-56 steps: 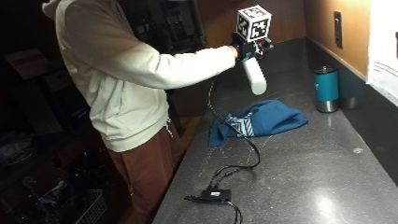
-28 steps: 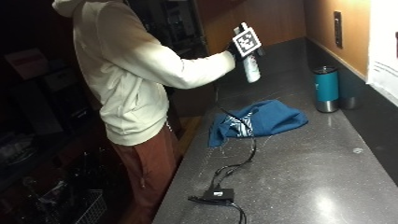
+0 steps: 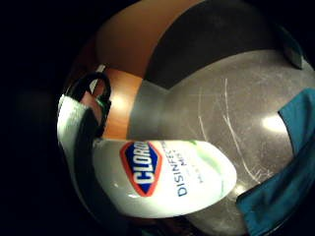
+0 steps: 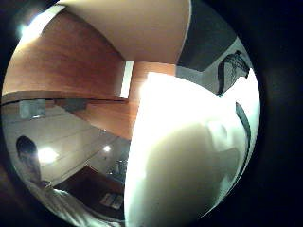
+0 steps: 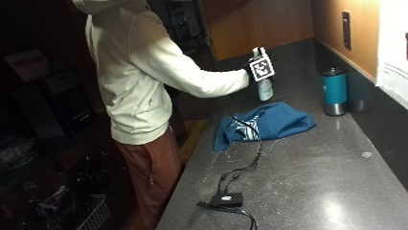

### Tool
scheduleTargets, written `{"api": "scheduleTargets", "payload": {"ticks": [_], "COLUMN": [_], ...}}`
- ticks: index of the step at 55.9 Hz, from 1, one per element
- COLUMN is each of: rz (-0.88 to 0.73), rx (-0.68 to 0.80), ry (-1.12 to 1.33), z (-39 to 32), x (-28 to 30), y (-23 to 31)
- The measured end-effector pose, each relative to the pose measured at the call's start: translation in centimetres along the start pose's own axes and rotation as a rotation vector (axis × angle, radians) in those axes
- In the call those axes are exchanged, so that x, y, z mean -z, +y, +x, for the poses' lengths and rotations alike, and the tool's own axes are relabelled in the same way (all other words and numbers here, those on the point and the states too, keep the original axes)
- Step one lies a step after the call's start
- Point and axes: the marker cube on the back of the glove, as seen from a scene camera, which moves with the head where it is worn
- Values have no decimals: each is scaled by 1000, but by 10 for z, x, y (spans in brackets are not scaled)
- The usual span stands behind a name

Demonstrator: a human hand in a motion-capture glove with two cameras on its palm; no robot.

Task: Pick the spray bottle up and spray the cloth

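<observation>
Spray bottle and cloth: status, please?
Right hand grips spray bottle, held above counter. Blue cloth lies below, crumpled. Teal tumbler stands aside, clear.

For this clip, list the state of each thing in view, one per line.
spray bottle: upright, held above the counter by the gloved right hand.
cloth: crumpled on the counter, untouched.
tumbler: upright by the wall, lid on.

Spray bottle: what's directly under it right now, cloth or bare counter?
In the outside view the spray bottle, held by the gloved right hand, hangs above dark counter just behind the blue cloth. Its base looks clear of both; contact can't be confirmed.
</observation>
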Motion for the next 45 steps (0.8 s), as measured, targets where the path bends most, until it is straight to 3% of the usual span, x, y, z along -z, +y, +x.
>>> {"api": "scheduleTargets", "payload": {"ticks": [6,12,17,22,28,34,37,41,45], "rz": [83,-42,59,-68,-45,249,142,-205,-280], "rx": [-6,15,43,49,37,41,38,3,-19], "ry": [63,65,74,97,65,24,40,173,223], "z": [16,18,18,22,18,12,12,28,35], "x": [-1,-4,-20,-13,-21,-14,-18,-12,0], "y": [-12,3,-16,1,-4,-52,-43,-2,6]}}
